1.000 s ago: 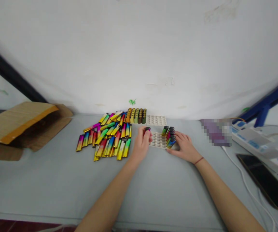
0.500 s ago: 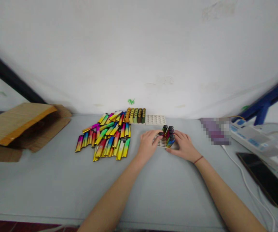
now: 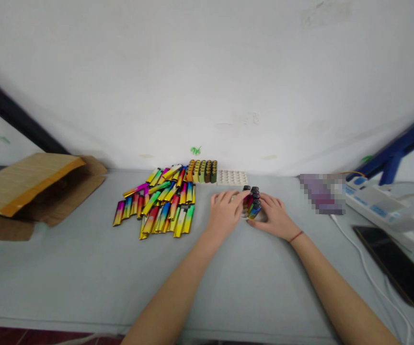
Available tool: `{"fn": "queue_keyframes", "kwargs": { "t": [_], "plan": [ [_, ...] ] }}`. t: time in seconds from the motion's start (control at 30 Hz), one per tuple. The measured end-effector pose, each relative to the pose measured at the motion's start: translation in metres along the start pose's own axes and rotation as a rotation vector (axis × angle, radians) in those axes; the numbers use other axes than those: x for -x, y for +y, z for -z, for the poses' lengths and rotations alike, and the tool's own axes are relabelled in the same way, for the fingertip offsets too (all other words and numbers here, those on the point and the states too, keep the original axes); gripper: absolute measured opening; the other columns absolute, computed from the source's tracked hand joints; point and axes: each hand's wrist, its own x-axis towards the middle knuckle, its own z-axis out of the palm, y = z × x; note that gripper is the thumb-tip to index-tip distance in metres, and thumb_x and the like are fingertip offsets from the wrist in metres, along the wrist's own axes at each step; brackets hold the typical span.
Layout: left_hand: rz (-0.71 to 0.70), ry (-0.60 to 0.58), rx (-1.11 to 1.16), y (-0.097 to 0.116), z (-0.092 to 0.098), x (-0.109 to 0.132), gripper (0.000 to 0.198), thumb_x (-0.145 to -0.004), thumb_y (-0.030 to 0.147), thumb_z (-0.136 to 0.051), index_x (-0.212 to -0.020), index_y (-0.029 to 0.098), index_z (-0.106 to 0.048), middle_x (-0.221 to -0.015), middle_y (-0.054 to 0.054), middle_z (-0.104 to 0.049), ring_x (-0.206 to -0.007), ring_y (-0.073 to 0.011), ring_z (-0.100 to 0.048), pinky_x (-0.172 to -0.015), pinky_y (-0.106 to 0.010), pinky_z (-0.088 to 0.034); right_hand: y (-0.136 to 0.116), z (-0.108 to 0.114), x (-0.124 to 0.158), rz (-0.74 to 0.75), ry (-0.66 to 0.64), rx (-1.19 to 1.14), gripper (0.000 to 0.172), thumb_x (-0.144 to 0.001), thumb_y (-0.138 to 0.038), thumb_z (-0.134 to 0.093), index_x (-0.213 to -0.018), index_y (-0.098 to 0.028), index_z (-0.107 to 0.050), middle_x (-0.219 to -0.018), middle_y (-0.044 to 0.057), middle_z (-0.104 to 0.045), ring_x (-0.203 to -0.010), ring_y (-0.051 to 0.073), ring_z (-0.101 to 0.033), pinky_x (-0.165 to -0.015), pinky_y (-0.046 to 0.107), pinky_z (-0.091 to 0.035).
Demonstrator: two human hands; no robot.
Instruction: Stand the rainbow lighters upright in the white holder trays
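Observation:
Several lighters with black tops and shiny rainbow bodies stand upright in a small white holed tray. My left hand is at their left side, thumb and forefinger closed at a lighter whose body the fingers mostly hide. Wrapped round the right side of the group is my right hand, its thumb at the front near corner and its fingers behind, steadying the tray and lighters. A heap of loose lighters with metallic gold and coloured bodies lies to the left of my hands.
Behind the heap stands a full block of lighters, beside a second white tray against the wall. An open cardboard box lies at the left. On the right are a phone, power strips and a white cable.
My left hand has moved right, bringing the black-topped lighter in its fingers up against the standing ones. My right hand has stayed in place.

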Motion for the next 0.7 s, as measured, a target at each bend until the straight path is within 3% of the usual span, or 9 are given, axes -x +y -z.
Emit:
{"fn": "queue_keyframes", "kwargs": {
  "t": [0.27,0.4,0.53,0.7],
  "plan": [
    [0.013,-0.043,-0.101,-0.003,0.005,0.004,0.05,-0.097,0.023,-0.048,-0.144,0.039,-0.049,-0.128,-0.003,-0.064,-0.116,-0.0226,-0.056,-0.096,-0.042,-0.04,0.003,-0.001,0.0,0.001,0.005,0.004,0.071,-0.08,-0.06,-0.064,-0.136,-0.017,-0.054,-0.14,0.019,-0.057,-0.129,0.038,-0.051,-0.105,0.055,-0.038],
    [0.039,0.038,-0.092,-0.01,0.018,0.004,0.041,-0.098,0.03,-0.046,-0.138,0.029,-0.057,-0.124,-0.007,-0.067,-0.115,-0.0231,-0.058,-0.098,-0.041,-0.043,0.004,-0.002,0.0,0.001,0.001,0.0,0.07,-0.081,-0.061,-0.062,-0.135,-0.016,-0.055,-0.139,0.019,-0.058,-0.128,0.038,-0.051,-0.105,0.054,-0.037],
    [0.121,0.247,-0.072,-0.041,0.058,0.0,0.033,-0.096,0.029,-0.046,-0.117,0.019,-0.07,-0.113,-0.011,-0.07,-0.108,-0.0245,-0.062,-0.1,-0.043,-0.046,0.003,-0.001,0.0,0.003,-0.006,0.001,0.068,-0.081,-0.062,-0.062,-0.133,-0.018,-0.057,-0.139,0.019,-0.058,-0.128,0.038,-0.051,-0.104,0.055,-0.038],
    [0.522,0.585,-0.145,-0.107,0.121,0.023,0.038,-0.094,0.038,-0.041,-0.108,0.021,-0.073,-0.108,-0.02,-0.07,-0.112,-0.0365,-0.062,-0.101,-0.062,-0.042,0.002,0.0,0.0,-0.004,-0.012,0.004,0.067,-0.081,-0.061,-0.062,-0.133,-0.019,-0.057,-0.139,0.018,-0.058,-0.128,0.038,-0.051,-0.104,0.054,-0.037]
  ]
}}
